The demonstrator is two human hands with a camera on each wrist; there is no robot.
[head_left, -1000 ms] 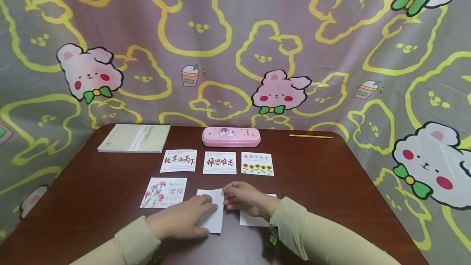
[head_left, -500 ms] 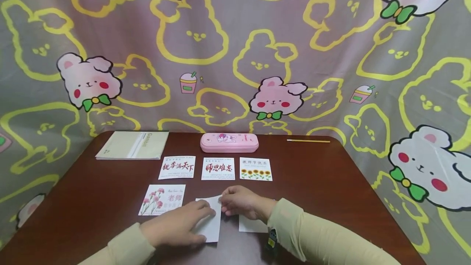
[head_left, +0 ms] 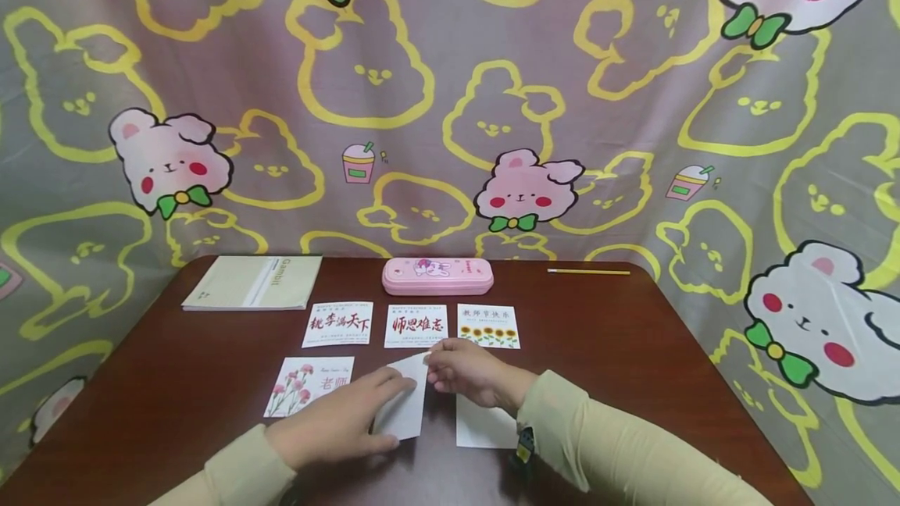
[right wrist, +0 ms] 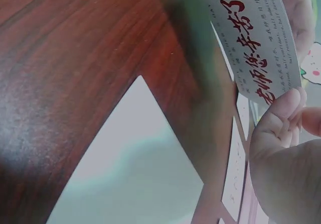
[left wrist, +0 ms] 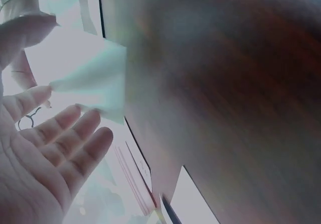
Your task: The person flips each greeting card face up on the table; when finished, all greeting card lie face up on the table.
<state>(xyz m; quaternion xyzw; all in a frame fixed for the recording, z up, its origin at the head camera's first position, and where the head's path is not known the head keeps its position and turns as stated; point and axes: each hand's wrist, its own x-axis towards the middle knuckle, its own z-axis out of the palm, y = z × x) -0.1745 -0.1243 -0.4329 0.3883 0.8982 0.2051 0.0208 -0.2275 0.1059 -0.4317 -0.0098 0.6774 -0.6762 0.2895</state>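
Between my hands, a greeting card (head_left: 404,404) is tilted up, its plain white back toward the head camera. The right wrist view shows the same card's (right wrist: 253,43) printed face with large red characters. My right hand (head_left: 467,373) pinches its upper right corner between thumb and fingers. With fingers fairly straight and spread, my left hand (head_left: 337,420) touches the white back; the left wrist view shows those fingertips (left wrist: 90,116) against the card (left wrist: 90,68). Another card (head_left: 485,424) lies blank side up, partly under my right forearm. A carnation card (head_left: 305,385) lies left, partly covered by my left hand.
Behind, a row holds two red-lettered cards (head_left: 339,324) and a sunflower card (head_left: 487,322). Farther back are a cream notebook (head_left: 253,281), a pink pencil case (head_left: 437,277) and a yellow pencil (head_left: 589,272). A patterned curtain (head_left: 422,84) borders the brown table (head_left: 598,350).
Both hands have moved up and forward with the white-backed card, raising and tilting it more. The head view has shifted so the table sits slightly lower in it. The other cards stay put.
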